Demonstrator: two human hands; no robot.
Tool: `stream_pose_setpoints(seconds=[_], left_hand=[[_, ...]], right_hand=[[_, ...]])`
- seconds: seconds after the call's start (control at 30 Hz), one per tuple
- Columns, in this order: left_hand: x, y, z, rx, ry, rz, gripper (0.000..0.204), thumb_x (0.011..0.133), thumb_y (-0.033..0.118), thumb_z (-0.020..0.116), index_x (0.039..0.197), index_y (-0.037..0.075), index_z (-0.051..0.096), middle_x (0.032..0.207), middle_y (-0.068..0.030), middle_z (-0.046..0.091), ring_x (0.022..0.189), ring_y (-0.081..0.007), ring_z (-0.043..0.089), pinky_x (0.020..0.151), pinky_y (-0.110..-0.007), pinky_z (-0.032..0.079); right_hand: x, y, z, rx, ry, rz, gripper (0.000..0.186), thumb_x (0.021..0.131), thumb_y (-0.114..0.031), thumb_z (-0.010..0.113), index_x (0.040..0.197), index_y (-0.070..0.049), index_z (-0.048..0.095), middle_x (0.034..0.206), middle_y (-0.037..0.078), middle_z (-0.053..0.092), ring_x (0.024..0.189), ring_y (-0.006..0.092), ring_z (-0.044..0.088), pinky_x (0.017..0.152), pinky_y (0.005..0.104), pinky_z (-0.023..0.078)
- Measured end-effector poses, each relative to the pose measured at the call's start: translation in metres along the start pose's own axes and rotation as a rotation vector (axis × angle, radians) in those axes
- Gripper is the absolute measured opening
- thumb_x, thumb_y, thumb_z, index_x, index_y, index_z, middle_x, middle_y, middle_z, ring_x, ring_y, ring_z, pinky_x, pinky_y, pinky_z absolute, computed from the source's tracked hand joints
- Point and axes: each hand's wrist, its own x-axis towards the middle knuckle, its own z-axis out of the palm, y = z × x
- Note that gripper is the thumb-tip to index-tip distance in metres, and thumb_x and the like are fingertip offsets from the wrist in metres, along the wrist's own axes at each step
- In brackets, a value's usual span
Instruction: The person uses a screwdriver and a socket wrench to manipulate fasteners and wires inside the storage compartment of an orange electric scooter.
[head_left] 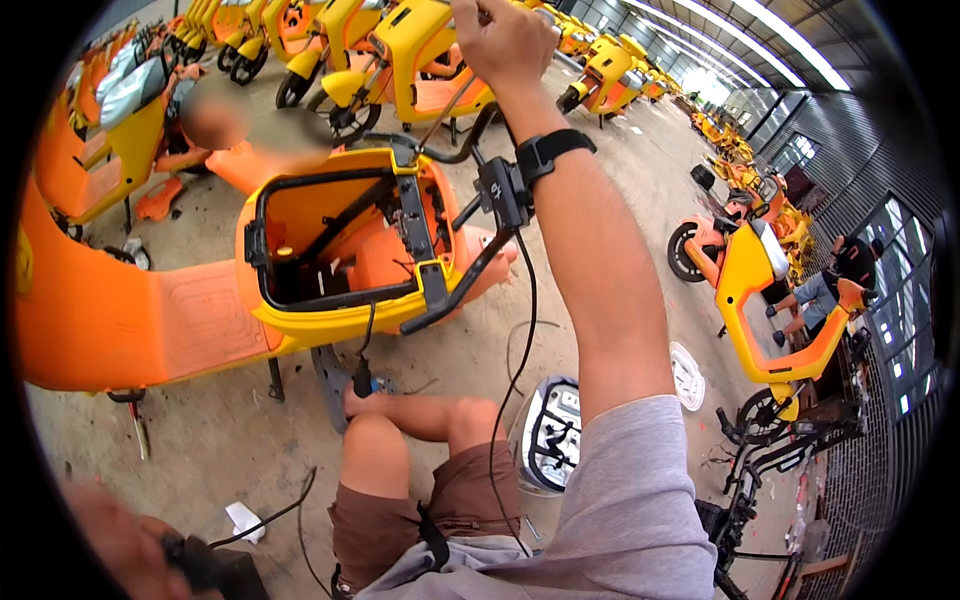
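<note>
My right hand (505, 45) is closed high at the top, gripping a thin metal tool (440, 120) whose shaft slants down toward the handlebar (480, 130) of an orange-and-yellow scooter (210, 315). Its open front compartment (320, 230) has black rims and cables. A black device with a cable (500, 190) sits on the bars beside my forearm. My left hand (115, 530) is motion-smeared at the lower left, next to a dark object (190, 560); its fingers are unclear. My bare legs (375, 450) are bent below the scooter.
Rows of scooters (420, 60) stand behind. At right, a person (835, 280) is low beside another scooter (760, 330). A white-and-black part (550, 435), a white ring-shaped piece (688, 375), loose cables and white paper (243, 520) lie on the floor. A blurred shape (215, 120) is behind the compartment.
</note>
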Motion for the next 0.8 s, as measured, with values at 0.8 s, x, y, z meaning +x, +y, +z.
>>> stream_pose_setpoints(seconds=[0.8], left_hand=[[-0.029, -0.21, 0.211, 0.062, -0.072, -0.49, 0.017, 0.086, 0.011, 0.066, 0.079, -0.001, 0.056, 0.072, -0.019, 0.058, 0.066, -0.0374, 0.058, 0.061, -0.045, 0.047]], right_hand=[[-0.011, 0.003, -0.008, 0.675, -0.131, 0.352, 0.035, 0.088, -0.025, 0.063, 0.064, 0.001, 0.066, 0.073, 0.013, 0.067, 0.078, 0.0282, 0.059, 0.097, 0.0409, 0.038]])
